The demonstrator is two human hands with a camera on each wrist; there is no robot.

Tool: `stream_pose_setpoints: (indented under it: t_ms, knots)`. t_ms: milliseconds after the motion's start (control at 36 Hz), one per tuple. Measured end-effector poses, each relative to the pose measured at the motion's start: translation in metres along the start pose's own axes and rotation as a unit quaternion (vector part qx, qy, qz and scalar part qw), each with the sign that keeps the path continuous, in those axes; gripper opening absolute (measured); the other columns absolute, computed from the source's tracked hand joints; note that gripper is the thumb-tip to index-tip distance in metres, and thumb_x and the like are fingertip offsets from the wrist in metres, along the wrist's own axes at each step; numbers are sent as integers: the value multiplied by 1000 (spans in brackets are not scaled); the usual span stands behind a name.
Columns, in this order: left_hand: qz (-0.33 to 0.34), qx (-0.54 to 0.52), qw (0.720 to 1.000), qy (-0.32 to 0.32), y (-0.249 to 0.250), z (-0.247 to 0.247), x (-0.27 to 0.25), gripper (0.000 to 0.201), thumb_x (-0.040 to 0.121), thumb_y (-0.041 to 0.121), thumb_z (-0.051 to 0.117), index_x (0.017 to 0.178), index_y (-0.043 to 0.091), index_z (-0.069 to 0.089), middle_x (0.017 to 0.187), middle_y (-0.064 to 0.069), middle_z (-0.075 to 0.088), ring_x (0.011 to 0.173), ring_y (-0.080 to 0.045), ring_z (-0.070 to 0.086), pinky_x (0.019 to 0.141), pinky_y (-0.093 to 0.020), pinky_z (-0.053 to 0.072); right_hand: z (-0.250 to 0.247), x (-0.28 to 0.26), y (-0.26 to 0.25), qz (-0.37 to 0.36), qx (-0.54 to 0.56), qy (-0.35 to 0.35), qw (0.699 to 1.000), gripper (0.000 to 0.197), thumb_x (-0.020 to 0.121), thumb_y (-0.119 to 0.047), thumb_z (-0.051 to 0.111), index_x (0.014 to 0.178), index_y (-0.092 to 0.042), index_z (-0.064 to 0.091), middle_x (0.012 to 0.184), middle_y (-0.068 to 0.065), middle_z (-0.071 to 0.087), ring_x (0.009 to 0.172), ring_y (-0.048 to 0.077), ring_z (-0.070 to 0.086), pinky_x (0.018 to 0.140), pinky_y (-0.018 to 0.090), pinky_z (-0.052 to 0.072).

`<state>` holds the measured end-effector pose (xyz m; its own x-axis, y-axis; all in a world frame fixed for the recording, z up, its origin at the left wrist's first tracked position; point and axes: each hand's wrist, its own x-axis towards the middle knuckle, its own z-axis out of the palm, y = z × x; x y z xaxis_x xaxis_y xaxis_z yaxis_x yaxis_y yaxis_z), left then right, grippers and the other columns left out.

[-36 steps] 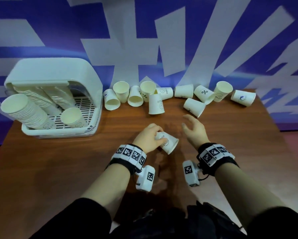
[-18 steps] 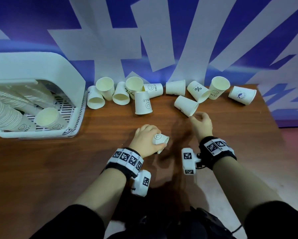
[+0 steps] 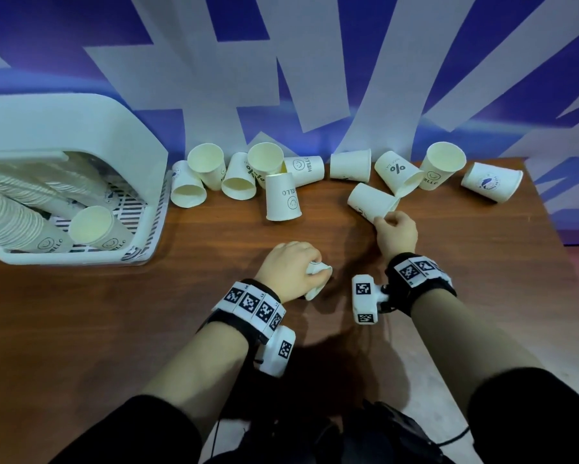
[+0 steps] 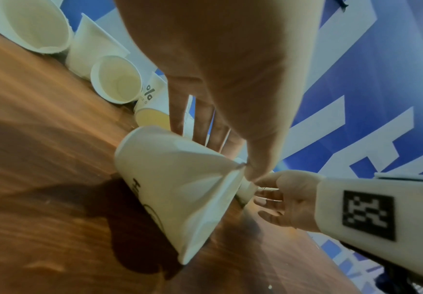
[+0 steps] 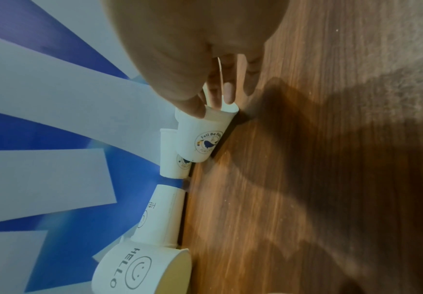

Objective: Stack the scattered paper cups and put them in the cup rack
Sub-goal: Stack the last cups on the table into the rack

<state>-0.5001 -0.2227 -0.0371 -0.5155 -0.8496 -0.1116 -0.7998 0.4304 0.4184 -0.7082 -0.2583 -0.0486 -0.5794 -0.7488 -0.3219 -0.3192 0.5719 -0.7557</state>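
The right hand (image 3: 396, 233) has reached and pinches a fallen cup (image 3: 371, 201); the left hand (image 3: 290, 270) grips another cup (image 3: 316, 279); cup rack (image 3: 141, 249) holds stacks.

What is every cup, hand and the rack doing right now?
Left hand: grips a cup.
Held cup: tipped, squashed.
Right hand: pinches the rim of a lying cup.
HELLO cup: upside down, alone.
Cup rack: holds stacked cups.

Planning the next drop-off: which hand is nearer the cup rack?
Left. The left hand sits mid-table, rightward of the cup rack; the right hand is farther right.
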Motion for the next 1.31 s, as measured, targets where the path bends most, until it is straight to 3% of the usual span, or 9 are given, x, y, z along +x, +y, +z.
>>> stream_pose_setpoints:
  t_ms: [194,333,472,583,750,917,1000,1111,1306]
  knots:
    - [-14,15,1000,-6,4,-6,1,34,94,42,46,98,15,67,102,3,64,91,-18,60,75,-33,47,-5,-16,3,-20,14,6,1000,23,90,-20,55,108,-7,61,110,8,61,105,23,55,82,26,38]
    - [-18,33,999,20,2,-12,-3,33,99,34,41,102,15,68,103,1,65,90,-21,61,70,-31,42,-10,-30,5,-42,35,-9,998,11,89,-21,57,93,-12,61,94,0,60,91,16,56,76,26,39]
    - [-62,28,997,43,-3,-19,-13,33,101,32,37,102,13,64,101,-1,63,90,-21,60,73,-34,45,-12,-46,3,-65,55,-16,996,10,87,-21,60,92,-12,62,91,-1,62,86,12,56,74,24,40]
    - [-96,15,993,72,-10,-26,-23,34,102,32,36,104,14,64,102,-1,62,93,-21,59,74,-35,46,-9,-61,-2,-103,73,-20,992,9,87,-21,62,88,-12,62,83,-2,62,74,5,56,62,14,40]
    - [-143,-21,982,118,-25,-38,-42,33,101,30,38,105,11,65,101,-4,63,95,-21,57,76,-36,47,0,-83,-19,-144,106,-51,983,6,86,-18,64,82,-14,61,78,-6,61,74,6,58,68,16,44]
    - [-195,-71,965,160,-45,-53,-63,31,100,29,42,104,9,66,102,-6,64,96,-22,58,77,-37,48,13,-109,-43,-184,125,-77,972,4,86,-14,65,86,-13,61,79,-7,60,72,1,55,62,4,43]
    - [-223,-117,952,176,-58,-61,-75,29,99,29,46,103,9,68,101,-8,67,93,-24,61,78,-38,50,22,-123,-53,-197,128,-86,968,5,86,-14,66,86,-15,61,81,-7,60,73,2,55,64,6,44]
    - [-242,-170,937,187,-74,-77,-90,29,97,26,50,107,6,69,105,-7,70,96,-20,61,78,-27,43,37,-141,-69,-209,135,-101,963,6,86,-14,66,87,-15,61,80,-7,59,73,2,54,66,8,45]
    - [-265,-248,907,213,-107,-107,-114,26,96,21,53,106,3,68,102,-9,68,95,-20,59,80,-28,41,66,-174,-101,-236,137,-123,954,7,86,-14,67,86,-18,60,79,-9,58,72,1,54,68,11,44]
